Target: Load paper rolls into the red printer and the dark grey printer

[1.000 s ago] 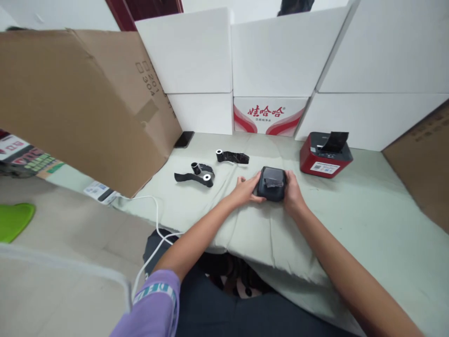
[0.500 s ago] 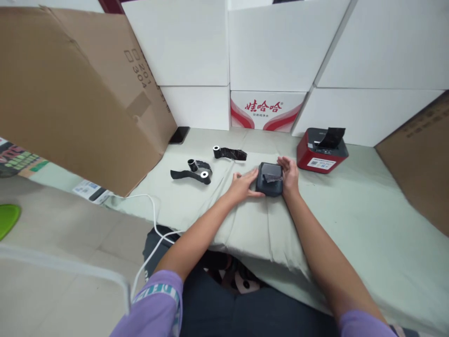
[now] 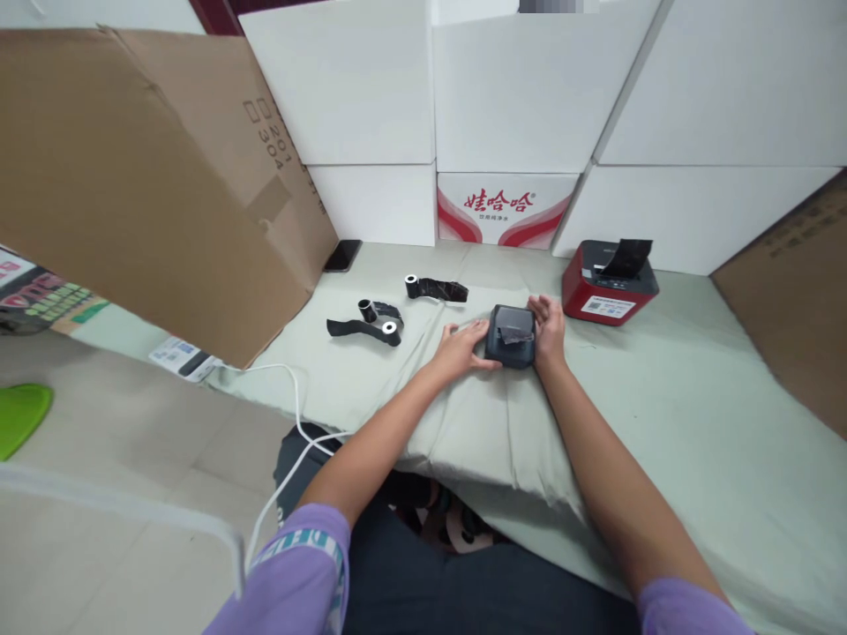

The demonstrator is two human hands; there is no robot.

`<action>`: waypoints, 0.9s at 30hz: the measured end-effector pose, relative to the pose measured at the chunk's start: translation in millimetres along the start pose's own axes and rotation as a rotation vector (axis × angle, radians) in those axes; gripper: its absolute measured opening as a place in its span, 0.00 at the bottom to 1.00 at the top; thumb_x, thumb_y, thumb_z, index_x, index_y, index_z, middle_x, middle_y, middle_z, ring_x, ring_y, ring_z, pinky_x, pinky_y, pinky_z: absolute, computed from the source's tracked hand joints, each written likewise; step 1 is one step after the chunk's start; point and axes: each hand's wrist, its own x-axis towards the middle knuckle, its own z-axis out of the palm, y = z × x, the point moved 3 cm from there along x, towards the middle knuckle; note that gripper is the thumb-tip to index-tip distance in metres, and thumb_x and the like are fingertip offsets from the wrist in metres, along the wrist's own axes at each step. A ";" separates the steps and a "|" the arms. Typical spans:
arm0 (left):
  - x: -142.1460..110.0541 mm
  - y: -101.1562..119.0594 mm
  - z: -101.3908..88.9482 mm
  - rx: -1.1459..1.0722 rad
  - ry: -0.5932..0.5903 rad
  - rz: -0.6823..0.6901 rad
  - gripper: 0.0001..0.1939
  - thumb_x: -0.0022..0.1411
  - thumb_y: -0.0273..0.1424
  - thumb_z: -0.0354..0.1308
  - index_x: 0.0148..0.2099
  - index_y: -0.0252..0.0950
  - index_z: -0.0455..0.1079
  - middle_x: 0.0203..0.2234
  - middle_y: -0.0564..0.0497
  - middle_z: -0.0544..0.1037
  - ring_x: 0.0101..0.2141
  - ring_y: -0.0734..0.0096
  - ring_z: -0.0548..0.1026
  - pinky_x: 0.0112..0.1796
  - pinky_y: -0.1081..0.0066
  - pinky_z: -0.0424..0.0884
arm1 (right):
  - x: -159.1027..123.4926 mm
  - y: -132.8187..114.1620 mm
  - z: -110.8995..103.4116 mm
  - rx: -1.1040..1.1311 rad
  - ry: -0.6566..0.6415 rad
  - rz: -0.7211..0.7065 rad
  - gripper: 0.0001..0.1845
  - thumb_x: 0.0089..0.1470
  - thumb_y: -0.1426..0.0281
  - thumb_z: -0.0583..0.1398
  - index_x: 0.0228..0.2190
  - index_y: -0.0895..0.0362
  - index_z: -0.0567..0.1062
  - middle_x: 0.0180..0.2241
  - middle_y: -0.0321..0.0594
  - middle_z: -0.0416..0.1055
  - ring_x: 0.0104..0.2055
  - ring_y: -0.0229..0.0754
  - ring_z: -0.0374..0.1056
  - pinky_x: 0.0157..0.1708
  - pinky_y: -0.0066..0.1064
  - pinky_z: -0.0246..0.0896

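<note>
1. Black, box-shaped device [image 3: 510, 353] sits between the near and far edges of the cloth-covered table [image 3: 688, 388].
2. Left hand [image 3: 460, 350] touches its left side, thumb and fingers spread apart.
3. Right hand [image 3: 549, 333] rests against its right side, fingers together; whether they grip, I cannot tell.
4. Toward the table's far edge, a black tape roll [image 3: 437, 289] lies left of the device; more tape rolls [image 3: 371, 324] lie farther left.
5. A red printer [image 3: 609, 287] stands right, near the far edge.
6. A phone [image 3: 342, 256] lies by the far-left corner.
</note>
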 end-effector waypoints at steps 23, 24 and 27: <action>0.4 -2.1 -5.7 0.060 -0.007 0.013 0.48 0.54 0.44 0.71 0.72 0.44 0.57 0.69 0.45 0.63 0.70 0.53 0.58 0.69 0.51 0.45 | -17.1 -21.2 -6.0 -0.284 0.253 -0.190 0.15 0.61 0.56 0.49 0.35 0.53 0.67 0.31 0.34 0.67 0.30 0.37 0.67 0.34 0.30 0.64; 0.3 -2.0 -5.6 0.063 -0.005 0.011 0.47 0.54 0.44 0.71 0.72 0.44 0.57 0.69 0.45 0.63 0.70 0.53 0.58 0.69 0.51 0.45 | -17.6 -22.2 -6.0 -0.295 0.259 -0.204 0.14 0.61 0.56 0.49 0.35 0.53 0.67 0.31 0.34 0.67 0.30 0.37 0.67 0.34 0.30 0.64; 0.1 -1.8 -5.5 0.064 0.000 0.011 0.47 0.54 0.44 0.71 0.72 0.44 0.58 0.69 0.45 0.63 0.70 0.53 0.58 0.69 0.51 0.45 | -20.5 -27.0 -5.5 -0.308 0.277 -0.270 0.12 0.61 0.58 0.49 0.36 0.53 0.66 0.30 0.33 0.67 0.28 0.36 0.67 0.35 0.31 0.66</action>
